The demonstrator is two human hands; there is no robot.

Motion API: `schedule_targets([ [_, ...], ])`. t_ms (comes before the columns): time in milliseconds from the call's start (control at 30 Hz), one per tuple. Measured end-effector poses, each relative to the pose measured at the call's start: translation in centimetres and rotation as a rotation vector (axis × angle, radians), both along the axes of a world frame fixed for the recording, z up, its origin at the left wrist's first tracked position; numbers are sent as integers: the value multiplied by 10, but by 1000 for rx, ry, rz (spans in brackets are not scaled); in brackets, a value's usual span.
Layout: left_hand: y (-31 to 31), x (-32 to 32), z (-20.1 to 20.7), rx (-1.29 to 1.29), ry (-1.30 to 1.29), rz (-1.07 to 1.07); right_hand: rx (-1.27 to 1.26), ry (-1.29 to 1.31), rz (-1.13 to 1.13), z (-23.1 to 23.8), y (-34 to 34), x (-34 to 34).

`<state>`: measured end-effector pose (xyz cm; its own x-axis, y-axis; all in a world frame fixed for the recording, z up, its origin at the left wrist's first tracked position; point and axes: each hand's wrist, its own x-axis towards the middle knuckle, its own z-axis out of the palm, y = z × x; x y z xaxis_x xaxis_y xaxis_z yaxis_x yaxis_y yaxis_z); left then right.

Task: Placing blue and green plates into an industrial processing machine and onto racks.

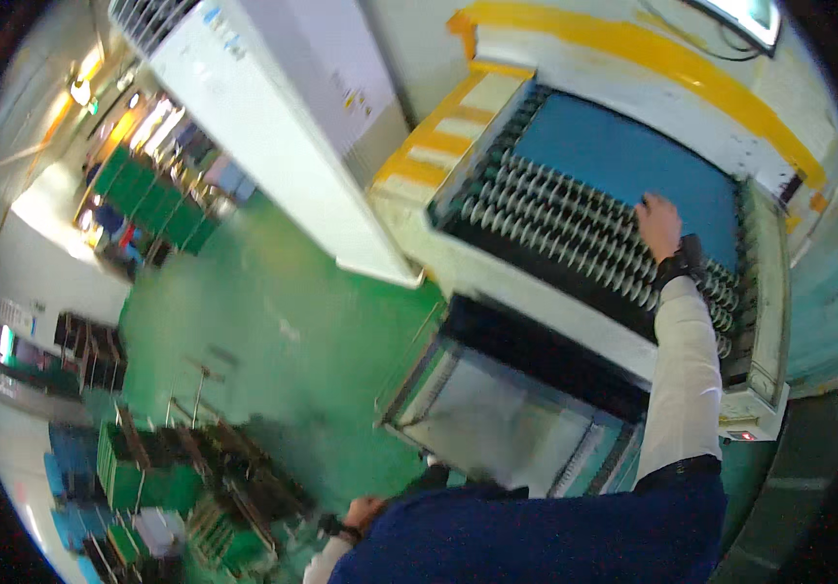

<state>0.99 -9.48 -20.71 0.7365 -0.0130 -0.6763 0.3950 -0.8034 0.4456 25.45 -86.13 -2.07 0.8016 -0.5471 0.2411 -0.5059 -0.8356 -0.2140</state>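
My right hand point(657, 226) flat, fingers spread, on blue panel point(623, 161) over roller conveyor point(555, 229). My left hand point(361, 513) low beside green board racks point(161, 477); grip unclear.

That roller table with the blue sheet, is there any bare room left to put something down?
Yes: the rollers left of the right hand, in front of the blue sheet, lie bare. The green floor beside the machine is open too. It is crowded at lower left, around the green racks.
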Motion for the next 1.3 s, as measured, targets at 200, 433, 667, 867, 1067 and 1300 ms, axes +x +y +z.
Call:
schedule_targets([
  [200,-8,43,11,-90,49,17,156,-279,229,11,74,-3],
  [433,8,119,17,-254,-118,59,585,-319,560,-4,235,-105],
  [667,31,212,87,-351,-162,76,612,28,499,-120,285,-158],
  [867,111,252,171,-470,-219,68,600,78,412,-120,300,-144],
  [1067,195,244,226,-599,-459,396,243,553,363,-154,289,-128],
  [1300,204,172,145,-590,-342,474,67,397,220,-171,281,-126],
])
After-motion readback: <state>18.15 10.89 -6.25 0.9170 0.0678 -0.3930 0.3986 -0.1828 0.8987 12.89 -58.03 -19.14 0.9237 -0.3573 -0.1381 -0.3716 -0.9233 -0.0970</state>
